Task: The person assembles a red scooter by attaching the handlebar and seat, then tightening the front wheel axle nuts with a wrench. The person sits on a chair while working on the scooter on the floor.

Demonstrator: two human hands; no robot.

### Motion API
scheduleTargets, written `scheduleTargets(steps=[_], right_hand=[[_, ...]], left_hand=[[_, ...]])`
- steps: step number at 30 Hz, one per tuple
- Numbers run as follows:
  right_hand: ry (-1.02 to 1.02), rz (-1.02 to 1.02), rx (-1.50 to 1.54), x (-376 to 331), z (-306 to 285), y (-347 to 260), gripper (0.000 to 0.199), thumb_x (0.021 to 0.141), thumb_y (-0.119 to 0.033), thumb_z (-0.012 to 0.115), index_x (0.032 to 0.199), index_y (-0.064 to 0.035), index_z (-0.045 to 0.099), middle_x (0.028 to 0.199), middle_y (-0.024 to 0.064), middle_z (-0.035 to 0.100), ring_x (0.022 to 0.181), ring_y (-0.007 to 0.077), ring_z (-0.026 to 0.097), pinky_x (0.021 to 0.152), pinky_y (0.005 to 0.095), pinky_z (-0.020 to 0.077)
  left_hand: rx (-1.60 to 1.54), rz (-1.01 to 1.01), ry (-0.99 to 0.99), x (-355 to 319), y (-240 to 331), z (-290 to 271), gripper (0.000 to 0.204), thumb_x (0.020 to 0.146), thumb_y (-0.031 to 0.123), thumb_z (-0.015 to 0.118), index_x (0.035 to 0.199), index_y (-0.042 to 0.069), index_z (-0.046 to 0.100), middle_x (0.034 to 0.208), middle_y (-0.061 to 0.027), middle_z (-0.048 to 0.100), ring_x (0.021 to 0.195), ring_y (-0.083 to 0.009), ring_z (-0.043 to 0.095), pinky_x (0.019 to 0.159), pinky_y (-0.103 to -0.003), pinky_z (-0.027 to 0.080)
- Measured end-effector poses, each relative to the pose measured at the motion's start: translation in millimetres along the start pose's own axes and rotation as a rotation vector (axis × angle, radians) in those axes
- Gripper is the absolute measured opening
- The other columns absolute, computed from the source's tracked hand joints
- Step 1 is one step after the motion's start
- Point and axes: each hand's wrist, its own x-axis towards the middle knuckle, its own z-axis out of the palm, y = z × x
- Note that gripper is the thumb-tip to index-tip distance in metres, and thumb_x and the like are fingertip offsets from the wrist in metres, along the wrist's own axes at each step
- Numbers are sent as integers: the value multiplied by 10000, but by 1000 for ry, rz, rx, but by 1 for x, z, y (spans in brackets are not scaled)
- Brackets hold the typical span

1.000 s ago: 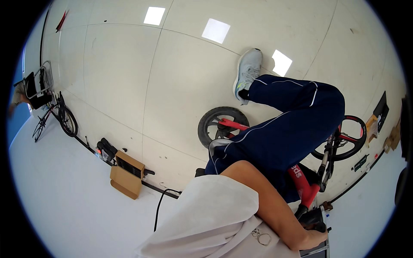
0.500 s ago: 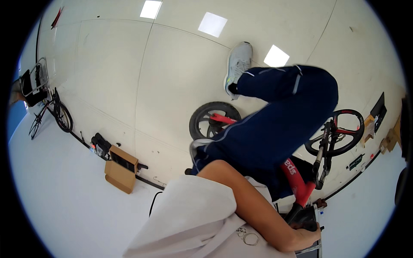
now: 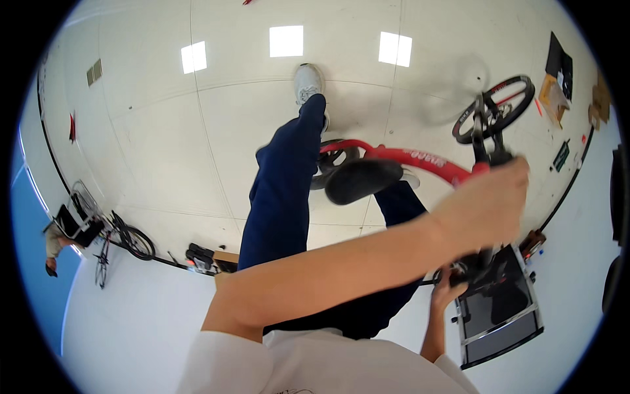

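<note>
A small red bike (image 3: 420, 159) stands between my legs, its black saddle (image 3: 363, 180) in the middle of the view. Its rear wheel (image 3: 340, 157) is partly hidden behind the saddle and my left leg. The front wheel (image 3: 523, 108), black with red parts, lies off to the right, joined by a dark fork. My left arm reaches across to the right, and my left hand (image 3: 489, 207) is closed at the handlebar, slightly blurred. Nearer to me, my right hand (image 3: 447, 289) is wrapped round the other end of the handlebar. My forearm and left hand hide most of the bar.
A dark framed panel (image 3: 495, 308) leans by the wall at right. Packing material (image 3: 554, 98) and cardboard (image 3: 600, 98) lie at far right, near a green box (image 3: 561, 155). Another bike (image 3: 134, 243) and a seated person (image 3: 56, 243) are at left. Black items (image 3: 200, 256) lie along the wall.
My view has turned. My left arm now reaches over the bike to the handlebar, and my right hand has come into sight. The bike's saddle and red frame now show between my legs.
</note>
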Motion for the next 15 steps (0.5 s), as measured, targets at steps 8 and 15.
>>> scheduleTargets(steps=[8,15], right_hand=[[37,-19,-125,68,28,-58,296,786,-137,709,654,73,548,563,50,509,556,139,452,538,342,382],[32,-40,-127,101,31,-91,278,784,-147,683,619,37,556,524,21,448,502,114,397,495,324,313]], left_hand=[[-512,-427,36,-120,100,26,298,775,54,603,1064,-21,613,1288,-210,522,1297,-365,432,1070,-447,373],[-573,-932,-38,-303,176,75,186,751,37,671,928,27,614,988,-134,627,971,-329,594,854,-413,486]])
